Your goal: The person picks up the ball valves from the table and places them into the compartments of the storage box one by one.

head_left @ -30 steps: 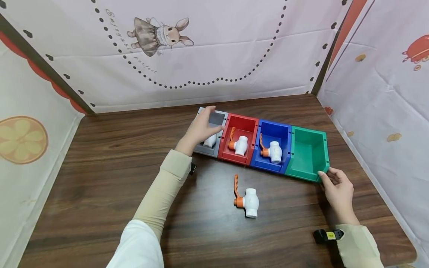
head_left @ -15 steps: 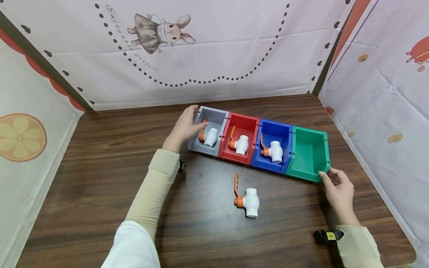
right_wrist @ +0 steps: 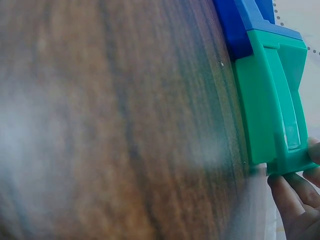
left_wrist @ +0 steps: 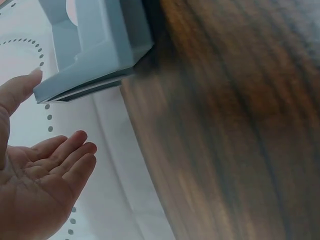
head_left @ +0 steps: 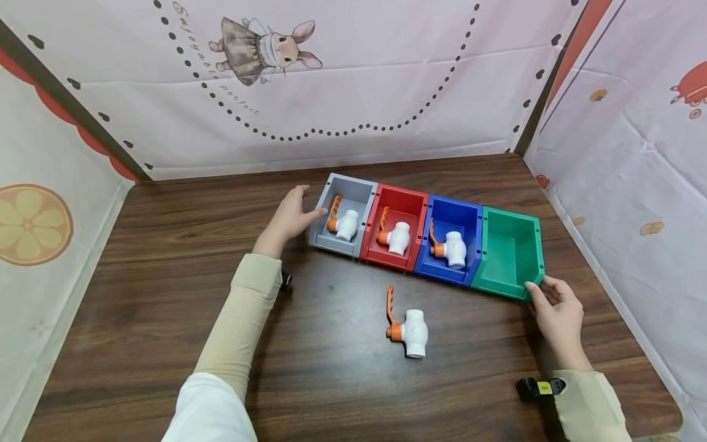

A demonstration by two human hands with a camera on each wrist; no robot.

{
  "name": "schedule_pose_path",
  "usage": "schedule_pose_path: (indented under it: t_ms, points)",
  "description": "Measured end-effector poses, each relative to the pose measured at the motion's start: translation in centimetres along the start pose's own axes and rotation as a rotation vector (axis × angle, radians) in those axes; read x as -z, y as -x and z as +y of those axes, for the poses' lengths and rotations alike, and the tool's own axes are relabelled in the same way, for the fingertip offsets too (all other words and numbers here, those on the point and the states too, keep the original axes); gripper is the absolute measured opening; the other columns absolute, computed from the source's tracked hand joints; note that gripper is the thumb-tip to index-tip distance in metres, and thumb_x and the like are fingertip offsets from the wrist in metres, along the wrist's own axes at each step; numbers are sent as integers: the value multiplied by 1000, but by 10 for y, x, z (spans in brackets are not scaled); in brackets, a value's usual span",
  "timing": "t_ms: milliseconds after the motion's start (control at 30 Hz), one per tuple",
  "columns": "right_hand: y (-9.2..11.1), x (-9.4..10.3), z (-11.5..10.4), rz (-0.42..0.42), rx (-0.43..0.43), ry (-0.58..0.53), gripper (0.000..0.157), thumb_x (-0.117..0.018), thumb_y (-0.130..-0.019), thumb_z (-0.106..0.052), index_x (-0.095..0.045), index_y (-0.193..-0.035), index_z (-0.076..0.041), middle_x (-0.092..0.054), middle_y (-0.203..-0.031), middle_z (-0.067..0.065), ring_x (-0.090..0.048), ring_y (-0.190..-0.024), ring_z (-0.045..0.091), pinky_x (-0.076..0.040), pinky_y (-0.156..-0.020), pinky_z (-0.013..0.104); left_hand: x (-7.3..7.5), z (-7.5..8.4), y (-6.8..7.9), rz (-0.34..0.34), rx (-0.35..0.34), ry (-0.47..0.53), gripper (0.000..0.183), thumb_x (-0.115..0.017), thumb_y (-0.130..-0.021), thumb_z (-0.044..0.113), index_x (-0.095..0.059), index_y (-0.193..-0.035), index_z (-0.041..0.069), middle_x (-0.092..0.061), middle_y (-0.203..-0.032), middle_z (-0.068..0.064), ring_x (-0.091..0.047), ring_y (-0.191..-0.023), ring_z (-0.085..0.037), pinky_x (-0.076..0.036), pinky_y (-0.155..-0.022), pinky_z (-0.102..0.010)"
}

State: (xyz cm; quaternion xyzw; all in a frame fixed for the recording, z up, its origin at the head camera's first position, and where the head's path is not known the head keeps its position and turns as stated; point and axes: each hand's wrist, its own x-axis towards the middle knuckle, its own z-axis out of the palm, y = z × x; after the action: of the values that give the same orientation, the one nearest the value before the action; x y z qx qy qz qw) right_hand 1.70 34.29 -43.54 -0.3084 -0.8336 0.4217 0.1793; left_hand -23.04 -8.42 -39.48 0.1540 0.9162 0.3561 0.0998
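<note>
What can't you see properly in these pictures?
- Left wrist view: the valve inside the grey bin is hidden by the bin's wall.
- Right wrist view: the right hand is cut off by the edge.
- Right wrist view: the table is blurred.
- Head view: print on the yellow tag is too small.

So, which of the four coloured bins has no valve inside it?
The green bin, at the right end of the row, by the right hand. The grey, red and blue bins each hold one valve.
</note>
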Motion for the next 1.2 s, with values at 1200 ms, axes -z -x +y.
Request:
schedule_pose_path:
  t_ms: [1200]
  points:
    - [0, -1, -1, 16, 23, 27, 37, -61, -93, -22, -59, -120, 2, -53, -92, -21, -45, -76, -21, -40, -61, 1, -8, -15, 12, -29, -41, 99, 38, -65, -91, 26, -62, -117, -2, -66, -112, -20, -61, -105, -29, -49, -90, -44]
